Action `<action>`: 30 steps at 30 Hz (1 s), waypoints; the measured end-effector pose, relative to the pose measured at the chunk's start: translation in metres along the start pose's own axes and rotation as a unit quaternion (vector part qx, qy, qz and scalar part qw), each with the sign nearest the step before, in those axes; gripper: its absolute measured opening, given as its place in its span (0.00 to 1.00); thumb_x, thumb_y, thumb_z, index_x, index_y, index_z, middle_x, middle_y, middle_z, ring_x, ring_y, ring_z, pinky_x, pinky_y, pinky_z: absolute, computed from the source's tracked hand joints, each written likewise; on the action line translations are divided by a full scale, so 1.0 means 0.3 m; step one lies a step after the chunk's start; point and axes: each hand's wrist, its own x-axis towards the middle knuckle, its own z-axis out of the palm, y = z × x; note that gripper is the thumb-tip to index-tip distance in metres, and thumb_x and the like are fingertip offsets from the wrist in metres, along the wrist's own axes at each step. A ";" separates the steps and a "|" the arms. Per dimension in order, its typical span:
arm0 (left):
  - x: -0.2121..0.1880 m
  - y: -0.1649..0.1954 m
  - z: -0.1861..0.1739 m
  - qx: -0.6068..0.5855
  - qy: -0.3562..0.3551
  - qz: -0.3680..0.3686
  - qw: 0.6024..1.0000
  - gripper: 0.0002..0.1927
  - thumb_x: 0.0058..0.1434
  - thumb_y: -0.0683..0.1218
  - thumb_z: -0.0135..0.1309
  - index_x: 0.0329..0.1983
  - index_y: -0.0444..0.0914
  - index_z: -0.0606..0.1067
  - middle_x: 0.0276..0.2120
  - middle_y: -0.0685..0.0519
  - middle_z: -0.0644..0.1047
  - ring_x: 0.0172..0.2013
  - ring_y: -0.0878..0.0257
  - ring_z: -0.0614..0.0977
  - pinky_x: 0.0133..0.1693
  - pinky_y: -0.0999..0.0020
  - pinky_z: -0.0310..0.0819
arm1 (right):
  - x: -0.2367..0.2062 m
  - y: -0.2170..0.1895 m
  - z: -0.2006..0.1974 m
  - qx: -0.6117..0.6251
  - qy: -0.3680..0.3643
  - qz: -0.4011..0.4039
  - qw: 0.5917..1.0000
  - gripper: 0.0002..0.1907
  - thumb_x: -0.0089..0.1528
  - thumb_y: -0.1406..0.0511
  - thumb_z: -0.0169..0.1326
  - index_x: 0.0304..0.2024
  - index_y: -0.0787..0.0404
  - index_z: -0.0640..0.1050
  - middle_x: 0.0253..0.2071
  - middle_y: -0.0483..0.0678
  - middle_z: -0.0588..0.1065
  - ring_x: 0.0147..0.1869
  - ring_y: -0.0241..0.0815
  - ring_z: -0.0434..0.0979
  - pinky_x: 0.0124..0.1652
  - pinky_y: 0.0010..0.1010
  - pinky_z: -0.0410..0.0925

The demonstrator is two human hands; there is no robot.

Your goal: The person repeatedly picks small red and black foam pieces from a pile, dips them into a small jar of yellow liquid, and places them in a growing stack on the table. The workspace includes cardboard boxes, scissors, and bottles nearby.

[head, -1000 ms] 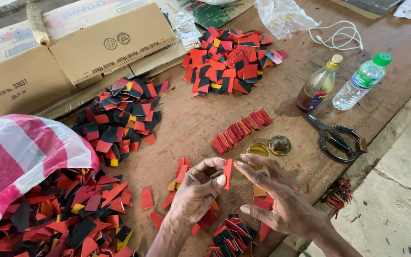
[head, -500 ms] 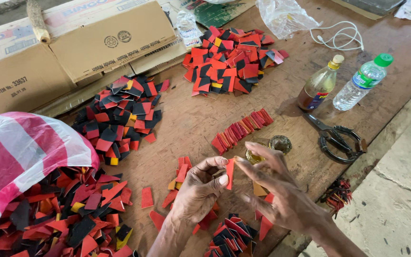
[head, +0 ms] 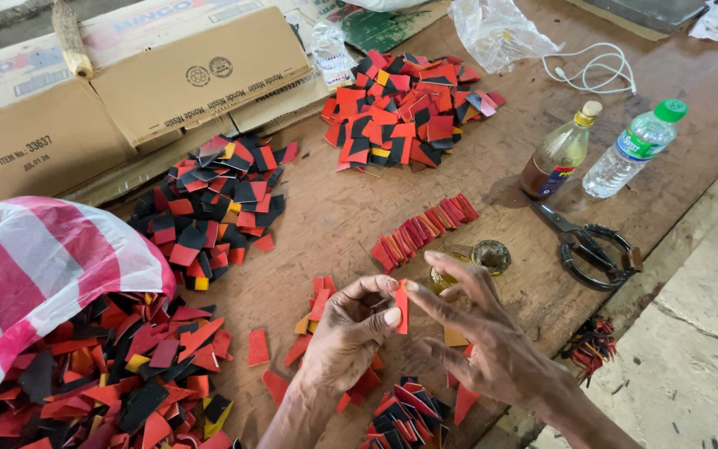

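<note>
The left hand [head: 349,337] and the right hand [head: 492,349] meet over the wooden table [head: 334,220], and together they pinch 1 small red paper strip [head: 401,306], which stands upright between their fingertips. The left thumb and forefinger close on its left edge; the right forefinger touches its right edge, and the other right fingers are spread wide. Just behind the right hand stands a small glass jar [head: 446,270] with a yellowish content, and its round lid [head: 492,257] lies beside it. Below the hands lies a small heap of red and black pieces [head: 405,416], and some loose red pieces [head: 317,303] lie to the left of the left hand. A neat row of red strips [head: 425,229] lies further back. To the right are black scissors [head: 592,249], a brown bottle [head: 558,154] and a clear plastic bottle [head: 633,150] with a green cap. 2 bigger heaps [head: 213,204] of red and black pieces lie further away, near flattened cardboard boxes [head: 143,91]. A striped red and white bag [head: 35,274] spills more pieces at the left.
</note>
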 end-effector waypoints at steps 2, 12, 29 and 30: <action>0.005 0.016 0.004 -0.004 -0.034 0.041 0.999 0.17 0.58 0.32 0.62 0.50 0.33 0.74 0.39 0.54 0.77 0.37 0.69 0.79 0.36 0.77 0.72 | -0.010 -0.015 -0.002 -0.026 -0.001 -0.059 0.998 0.36 0.60 0.61 0.62 0.70 0.41 0.65 0.74 0.56 0.55 0.75 0.54 0.58 0.67 0.47 0.62; -0.006 0.083 0.011 0.012 0.001 0.038 0.999 0.18 0.57 0.32 0.55 0.52 0.32 0.73 0.37 0.49 0.79 0.32 0.64 0.81 0.39 0.69 0.79 | 0.060 0.048 -0.244 -0.228 -0.134 0.150 0.953 0.30 0.46 0.59 0.68 0.53 0.48 0.81 0.75 0.47 0.53 0.73 0.53 0.48 0.69 0.47 0.53; 0.009 0.066 -0.012 0.080 0.022 -0.016 0.996 0.19 0.54 0.35 0.65 0.46 0.39 0.72 0.34 0.57 0.76 0.29 0.71 0.76 0.31 0.77 0.68 | 0.159 0.185 -0.174 -0.262 -0.214 0.113 0.934 0.28 0.45 0.74 0.62 0.50 0.55 0.80 0.75 0.48 0.50 0.77 0.54 0.45 0.71 0.44 0.50; 0.011 0.067 -0.010 0.075 0.025 -0.019 0.997 0.19 0.55 0.36 0.64 0.47 0.38 0.71 0.34 0.55 0.77 0.29 0.71 0.75 0.31 0.76 0.69 | 0.139 0.179 -0.192 -0.237 -0.163 0.087 0.954 0.27 0.44 0.72 0.65 0.48 0.59 0.80 0.74 0.49 0.52 0.76 0.55 0.47 0.69 0.44 0.53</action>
